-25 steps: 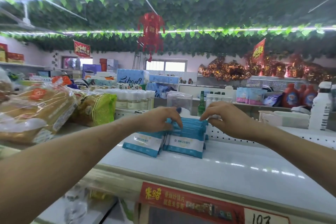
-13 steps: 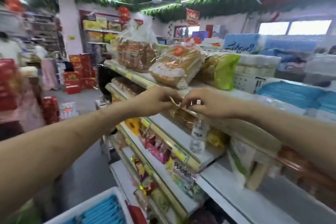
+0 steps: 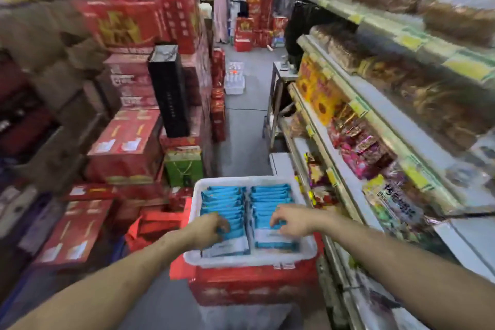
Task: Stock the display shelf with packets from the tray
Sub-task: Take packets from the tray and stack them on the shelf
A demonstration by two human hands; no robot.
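A white tray (image 3: 247, 260) sits on a red carton (image 3: 251, 284) in the aisle, low in the head view. It holds two rows of blue-and-white packets (image 3: 227, 199) standing on edge. My left hand (image 3: 210, 230) is down in the left row, fingers curled over the near packets. My right hand (image 3: 293, 220) hovers on the right row with bent, spread fingertips touching the packet tops. The display shelf unit (image 3: 380, 128) runs along my right, stocked with bread and snack bags. The frame is blurred.
Stacks of red gift cartons (image 3: 126, 142) and a tall black box (image 3: 168, 91) crowd the left side. A grey floor aisle (image 3: 241, 128) runs ahead between them and the shelves. A small metal table (image 3: 278, 80) stands by the shelf end. People stand far back.
My view swung from the top shelf's packet stack down to the tray. Both hands left the shelf and dropped onto the packets in the tray.
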